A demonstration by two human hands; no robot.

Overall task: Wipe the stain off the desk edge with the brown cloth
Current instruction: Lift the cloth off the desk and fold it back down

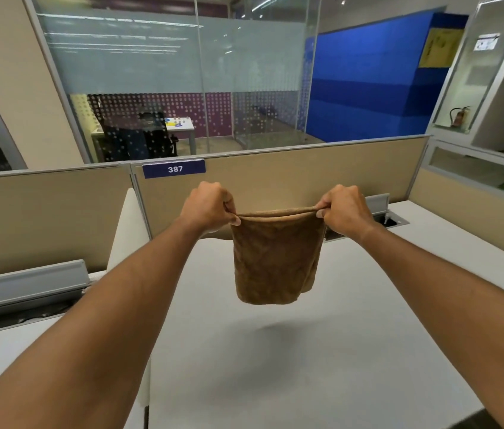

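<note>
Off to your left, the grey cable tray and the low divider sit well clear of the work. Your left hand is pinched shut on the upper left corner of the brown cloth, thumb and fingers closed tight over its folded top edge. The cloth hangs doubled between both hands, lifted off the counter, with its shadow falling on the bare surface below. Your right hand clamps the opposite corner the same way, just in front of the open cable slot.

No stain shows on the surface from here, and the counter's near edge is mostly out of view, so find the mark before you lower anything. Judging by the loose hang, you'd do well to fold the cloth once more into a firm pad, then hand it to one hand with the fingers spread flat behind it. Press down on the edge and rub in short strokes along its line, letting the cloth wrap slightly over the lip.
</note>
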